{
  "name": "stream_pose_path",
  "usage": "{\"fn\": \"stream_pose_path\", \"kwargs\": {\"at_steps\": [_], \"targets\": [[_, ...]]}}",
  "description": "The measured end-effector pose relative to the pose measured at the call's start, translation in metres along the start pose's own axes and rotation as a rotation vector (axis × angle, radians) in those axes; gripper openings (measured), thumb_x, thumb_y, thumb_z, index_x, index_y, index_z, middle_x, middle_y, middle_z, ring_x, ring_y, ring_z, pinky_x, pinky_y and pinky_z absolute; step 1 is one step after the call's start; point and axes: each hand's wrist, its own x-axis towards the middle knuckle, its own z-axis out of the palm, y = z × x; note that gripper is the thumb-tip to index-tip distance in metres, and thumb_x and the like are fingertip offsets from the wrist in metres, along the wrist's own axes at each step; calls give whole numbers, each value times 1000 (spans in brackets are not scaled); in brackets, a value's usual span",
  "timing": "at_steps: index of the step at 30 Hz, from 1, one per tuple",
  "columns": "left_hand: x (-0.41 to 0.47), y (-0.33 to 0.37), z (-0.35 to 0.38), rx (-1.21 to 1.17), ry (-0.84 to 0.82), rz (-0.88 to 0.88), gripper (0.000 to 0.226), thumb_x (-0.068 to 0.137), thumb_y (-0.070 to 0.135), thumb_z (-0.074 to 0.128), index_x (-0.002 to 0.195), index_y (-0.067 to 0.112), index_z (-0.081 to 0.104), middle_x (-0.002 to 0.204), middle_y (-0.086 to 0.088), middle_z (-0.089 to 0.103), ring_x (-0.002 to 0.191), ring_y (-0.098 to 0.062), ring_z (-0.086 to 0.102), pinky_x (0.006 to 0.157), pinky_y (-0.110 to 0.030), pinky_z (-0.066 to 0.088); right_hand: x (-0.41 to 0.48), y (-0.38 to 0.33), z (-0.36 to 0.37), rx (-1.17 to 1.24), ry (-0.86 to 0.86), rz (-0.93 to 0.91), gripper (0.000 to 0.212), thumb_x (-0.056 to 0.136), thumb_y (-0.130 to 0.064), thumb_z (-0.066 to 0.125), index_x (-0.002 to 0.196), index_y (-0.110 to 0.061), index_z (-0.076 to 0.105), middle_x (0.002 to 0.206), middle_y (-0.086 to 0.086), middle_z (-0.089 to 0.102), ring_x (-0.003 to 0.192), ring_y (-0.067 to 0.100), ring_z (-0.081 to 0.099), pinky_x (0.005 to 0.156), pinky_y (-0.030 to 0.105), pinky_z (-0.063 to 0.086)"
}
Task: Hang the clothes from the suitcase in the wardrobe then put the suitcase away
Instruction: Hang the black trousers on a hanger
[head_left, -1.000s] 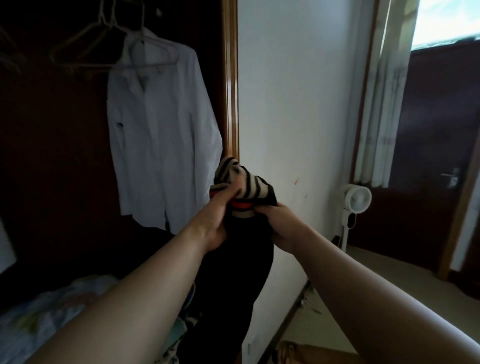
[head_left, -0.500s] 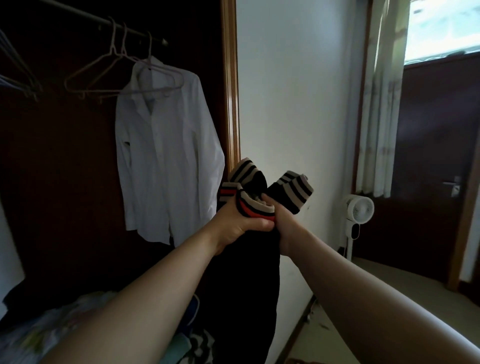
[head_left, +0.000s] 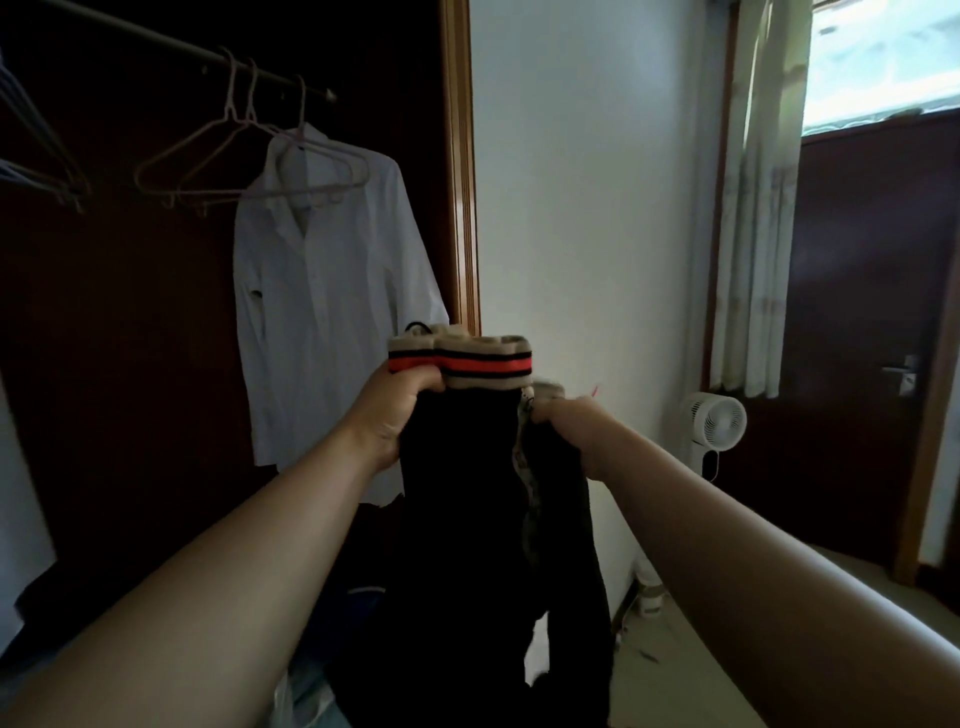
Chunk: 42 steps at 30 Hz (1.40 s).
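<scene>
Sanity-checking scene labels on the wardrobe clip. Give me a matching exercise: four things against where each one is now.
Things:
1. black garment with a tan, red and black striped band
2. white long-sleeved shirt
3. pale pink wire hangers
4. white round-headed fan

Places:
A. low, just below the pale curtain
B. hanging from the dark rail
C. gripped by the left hand and right hand
D. hooked on the rail, carrying nothing

Pairs: 1-C, 2-B, 3-D, 4-A
</scene>
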Motion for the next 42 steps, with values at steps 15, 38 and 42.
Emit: {"fn": "stream_pose_path", "kwargs": {"at_steps": [15,38,42], "targets": [[24,46,-42,179,159,97,22,81,-3,48,80,13,64,65,0,64,61,-14,61,55,-21,47,4,-51,22,307,-631,-276,26,75,-22,66,98,-9,67,82,3,65,72,15,64,64,27,51],[142,88,-192,-132,207,-420,68,78,75,48,102,13,63,104,-21,64,93,-36,64,71,-47,55,101,-153,224,-116,-561,-655,44,72,8,71,109,-14,64,99,8,71,93,20,68,86,29,56],[166,73,-220,-210,129,-300,25,86,15,50,66,22,64,53,-3,52,41,-14,48,43,-19,43,127,-178,238,-352,-776,-574,30,81,-23,72,110,-20,67,112,6,69,107,22,64,94,32,51]]}}
